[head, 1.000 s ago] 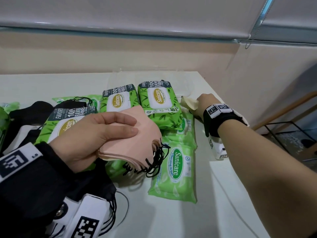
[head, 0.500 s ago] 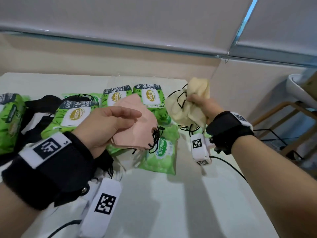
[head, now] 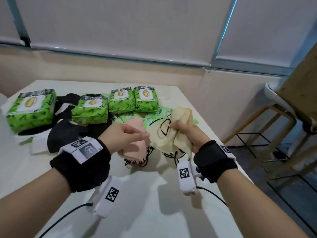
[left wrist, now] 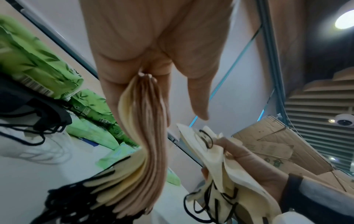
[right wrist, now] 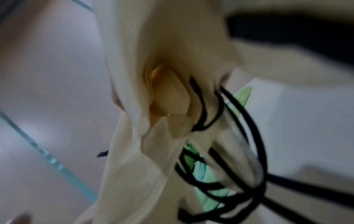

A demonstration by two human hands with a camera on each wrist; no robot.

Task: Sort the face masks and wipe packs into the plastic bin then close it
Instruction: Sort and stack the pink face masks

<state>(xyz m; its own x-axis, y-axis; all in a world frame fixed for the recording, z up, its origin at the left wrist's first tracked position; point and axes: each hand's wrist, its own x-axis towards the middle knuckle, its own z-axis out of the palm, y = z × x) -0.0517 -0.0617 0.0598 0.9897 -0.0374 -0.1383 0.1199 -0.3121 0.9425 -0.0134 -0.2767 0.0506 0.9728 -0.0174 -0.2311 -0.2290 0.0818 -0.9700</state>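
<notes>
My right wrist view is smeared with blur — only cream masks [right wrist: 134, 151] and black ear loops [right wrist: 247, 151] read, none of my fingers plainly. From the head view, my left hand [head: 123, 136] covers the top of the pink masks [head: 137, 148], and the flat wipe packs [head: 152, 121] lie mostly hidden behind both bunches. A clear shape [head: 164, 95] at the table's far edge is too faint to identify — bin or lid, I cannot tell.
</notes>
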